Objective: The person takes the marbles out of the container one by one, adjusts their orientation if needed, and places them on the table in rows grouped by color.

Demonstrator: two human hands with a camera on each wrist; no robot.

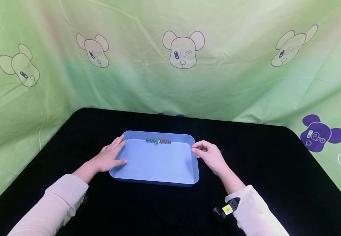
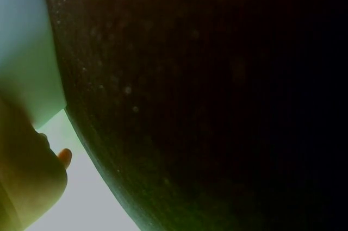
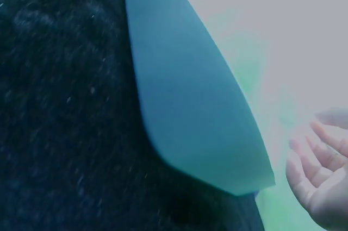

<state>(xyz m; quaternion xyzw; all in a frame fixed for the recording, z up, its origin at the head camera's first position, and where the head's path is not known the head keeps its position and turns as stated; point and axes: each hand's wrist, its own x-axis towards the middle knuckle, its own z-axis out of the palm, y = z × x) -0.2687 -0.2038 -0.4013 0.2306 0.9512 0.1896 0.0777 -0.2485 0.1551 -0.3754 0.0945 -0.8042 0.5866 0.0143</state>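
Flanking the blue tray (image 1: 158, 182) at the middle of the black table (image 1: 276, 170), both hands met its side walls; left hand (image 1: 111, 157) lay flat, fingers straight; right hand (image 1: 210, 156) touched with loosely curled fingers. Small beads (image 1: 158, 141) sat clustered against the far wall; lifting appeared not yet begun.

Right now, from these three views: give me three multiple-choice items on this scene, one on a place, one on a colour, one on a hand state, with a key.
1. Where do the small coloured beads lie in the light blue rectangular plastic tray?
A. along the far wall
B. near corner
C. outside it

2. What colour is the tabletop cloth?
A. white
B. black
C. red

3. How is the left hand?
A. clenched in the air
B. pinching a bead
C. fingers resting on the tray's left rim

Key: 1 A, the beads line up by the far wall; 2 B, the cloth is black all round the tray; 3 C, the fingers lie extended over the rim.
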